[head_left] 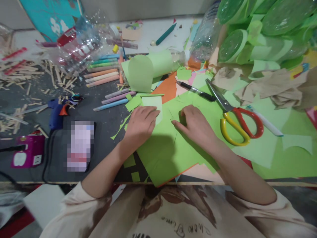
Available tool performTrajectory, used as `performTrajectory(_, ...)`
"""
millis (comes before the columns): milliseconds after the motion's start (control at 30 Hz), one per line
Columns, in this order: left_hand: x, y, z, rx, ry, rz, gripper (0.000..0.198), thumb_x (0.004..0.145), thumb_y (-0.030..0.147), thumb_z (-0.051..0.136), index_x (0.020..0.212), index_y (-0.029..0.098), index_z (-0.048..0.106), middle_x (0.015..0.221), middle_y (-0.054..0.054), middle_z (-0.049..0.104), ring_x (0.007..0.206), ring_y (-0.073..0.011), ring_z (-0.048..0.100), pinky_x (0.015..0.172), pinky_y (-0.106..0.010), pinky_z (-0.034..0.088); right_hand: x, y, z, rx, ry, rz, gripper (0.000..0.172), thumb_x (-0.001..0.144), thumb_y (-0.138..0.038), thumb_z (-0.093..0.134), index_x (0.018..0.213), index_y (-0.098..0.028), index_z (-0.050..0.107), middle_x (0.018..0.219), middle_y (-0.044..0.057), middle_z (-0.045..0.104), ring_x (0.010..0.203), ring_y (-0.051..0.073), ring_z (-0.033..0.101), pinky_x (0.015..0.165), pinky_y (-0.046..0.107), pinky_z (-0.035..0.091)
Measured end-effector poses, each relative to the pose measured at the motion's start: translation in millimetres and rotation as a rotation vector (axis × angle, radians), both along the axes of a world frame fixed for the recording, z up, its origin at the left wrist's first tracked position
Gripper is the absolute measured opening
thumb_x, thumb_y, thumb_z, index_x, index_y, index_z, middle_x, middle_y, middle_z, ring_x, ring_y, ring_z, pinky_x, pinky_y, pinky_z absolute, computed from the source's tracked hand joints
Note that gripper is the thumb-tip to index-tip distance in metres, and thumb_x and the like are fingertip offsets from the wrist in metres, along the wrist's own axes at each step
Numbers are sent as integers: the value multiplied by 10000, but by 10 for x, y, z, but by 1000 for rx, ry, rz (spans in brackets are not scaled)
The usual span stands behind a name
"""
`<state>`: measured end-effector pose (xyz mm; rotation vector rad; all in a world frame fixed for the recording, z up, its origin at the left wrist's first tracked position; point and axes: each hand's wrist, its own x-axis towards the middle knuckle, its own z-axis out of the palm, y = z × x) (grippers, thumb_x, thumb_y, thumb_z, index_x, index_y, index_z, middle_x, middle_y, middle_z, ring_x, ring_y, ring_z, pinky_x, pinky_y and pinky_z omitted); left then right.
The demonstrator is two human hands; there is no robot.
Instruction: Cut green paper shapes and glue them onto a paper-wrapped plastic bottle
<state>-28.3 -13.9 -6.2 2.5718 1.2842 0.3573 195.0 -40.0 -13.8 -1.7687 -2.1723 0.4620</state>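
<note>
My left hand (142, 121) lies palm down with its fingers extended over a small pale green paper piece (158, 103), beside narrow green paper scraps (119, 128). Across from it, my right hand (195, 124) rests on a large bright green sheet (158, 153). Its fingers are bent and its thumb stands apart, with nothing visible between them. Thin dark lines show on the sheet between the hands. To the right of my right hand are scissors (229, 107) with one yellow and one red handle, their blades nearly together. A black pen (195, 91) lies just beyond that hand.
A bottle wrapped in green paper (160, 64) lies behind the hands, near several markers (102, 77). On the left are a blue glue gun (56, 114), a phone (80, 145) and scattered sticks (17, 76). Green paper-covered bottles (267, 46) and crumpled brown paper (267, 86) crowd the right.
</note>
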Motion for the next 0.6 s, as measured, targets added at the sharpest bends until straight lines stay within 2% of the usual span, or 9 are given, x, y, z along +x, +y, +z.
performTrajectory(200,3,-13,-36,20,-69,1,386,1008,217,346,1197,164,678,1229,-124,724,1200,-246,631,1044,-420,460,4,-7,8,42,24,15,136,898,-285,526,803,-233,445,823,86,573,760,244,513,682,354,397)
performTrajectory(300,39,-29,-15,-61,-192,0,364,999,228,366,1154,166,690,1190,-117,738,1173,-239,647,1026,-409,481,-4,-7,18,53,3,67,139,892,-237,493,755,-232,469,766,85,587,729,239,511,666,353,385)
performTrajectory(400,115,-80,48,-292,-380,7,343,997,254,384,1160,180,677,1201,-113,732,1170,-225,655,1026,-395,503,-17,-5,54,32,20,72,178,867,-201,457,696,-241,430,686,67,567,657,216,484,616,343,348)
performTrajectory(467,188,-132,84,-527,-515,0,367,1005,283,388,1273,177,616,1292,-137,690,1179,-213,662,998,-361,531,-12,-1,100,34,110,26,190,844,-202,451,671,-249,387,656,46,546,629,198,473,599,330,343)
performTrajectory(533,283,-185,102,-762,-602,-15,463,1017,301,392,1464,190,437,1420,-168,608,1201,-206,665,963,-331,553,14,2,160,34,233,-27,199,826,-216,465,658,-252,364,635,21,527,607,180,471,588,315,355)
performTrajectory(600,402,-216,109,-965,-639,29,605,1016,296,437,1571,223,210,1472,-189,561,1209,-209,670,947,-333,563,53,-1,216,1,354,-50,194,837,-241,481,660,-248,400,637,8,541,600,172,492,584,306,383)
